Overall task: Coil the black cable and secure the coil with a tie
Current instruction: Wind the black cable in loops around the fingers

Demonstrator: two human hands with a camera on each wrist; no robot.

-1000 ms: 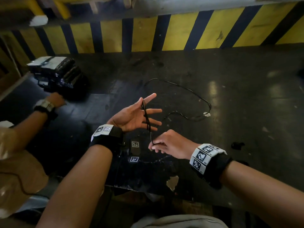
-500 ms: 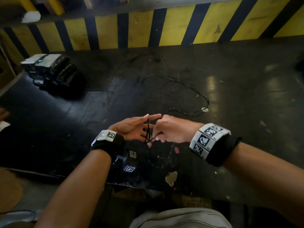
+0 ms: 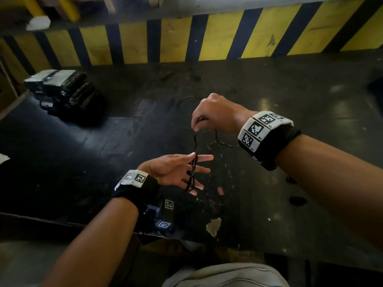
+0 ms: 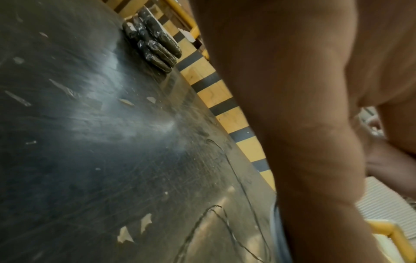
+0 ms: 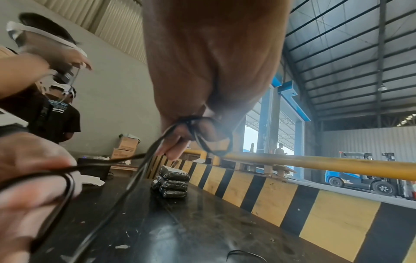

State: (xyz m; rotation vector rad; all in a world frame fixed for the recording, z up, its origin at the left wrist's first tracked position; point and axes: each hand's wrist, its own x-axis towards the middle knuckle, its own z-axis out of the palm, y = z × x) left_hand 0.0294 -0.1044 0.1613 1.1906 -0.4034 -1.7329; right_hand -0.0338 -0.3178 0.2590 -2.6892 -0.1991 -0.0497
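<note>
A thin black cable (image 3: 194, 146) runs between my two hands over the dark table (image 3: 310, 162). My left hand (image 3: 204, 172) lies palm up with its fingers spread straight, and several turns of the cable cross them. In the right wrist view the same loops (image 5: 67, 186) hang over the left hand's fingers (image 5: 33, 178). My right hand (image 3: 196, 127) is raised above the left and pinches a strand of the cable (image 5: 191, 128) at its fingertips. Loose cable (image 4: 202, 222) trails on the table behind the hands. No tie is visible.
A stack of black wrapped packs (image 3: 66, 90) sits at the table's far left. A yellow and black striped barrier (image 3: 207, 38) borders the far side. The table's near edge has a chipped patch (image 3: 213, 226). Another person (image 5: 56, 121) stands beyond the left end.
My right hand has risen up and away from the left hand, drawing a strand of cable up with it. The left hand stays low with its fingers spread.
</note>
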